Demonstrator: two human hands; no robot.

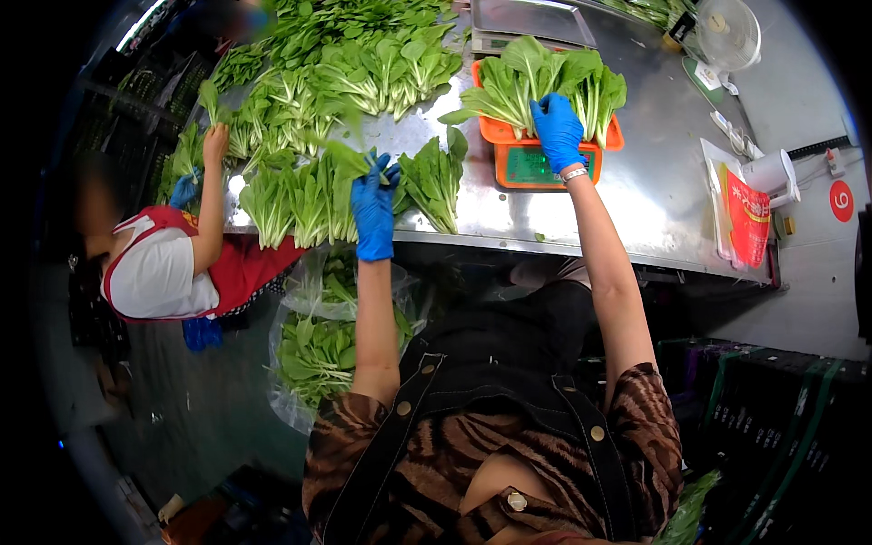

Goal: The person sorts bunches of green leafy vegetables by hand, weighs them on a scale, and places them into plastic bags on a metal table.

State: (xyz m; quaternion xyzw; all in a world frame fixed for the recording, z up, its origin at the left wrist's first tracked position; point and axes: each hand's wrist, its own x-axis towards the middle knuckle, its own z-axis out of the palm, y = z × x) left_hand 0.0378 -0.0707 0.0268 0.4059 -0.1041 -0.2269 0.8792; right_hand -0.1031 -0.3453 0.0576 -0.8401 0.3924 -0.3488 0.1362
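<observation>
My right hand, in a blue glove, is closed round the stems of leafy greens on an orange scale. The scale's green lit display shows just below the hand. My left hand, also blue-gloved, is raised over the table's near edge, its fingers closed on a leafy green that is partly blurred. A row of leafy green bunches lies to its left, with another bunch just to its right.
More greens are spread over the metal table. A co-worker handles greens at the left. A second scale, a fan, a white jug and a red packet stand around. Below is a plastic bag of greens.
</observation>
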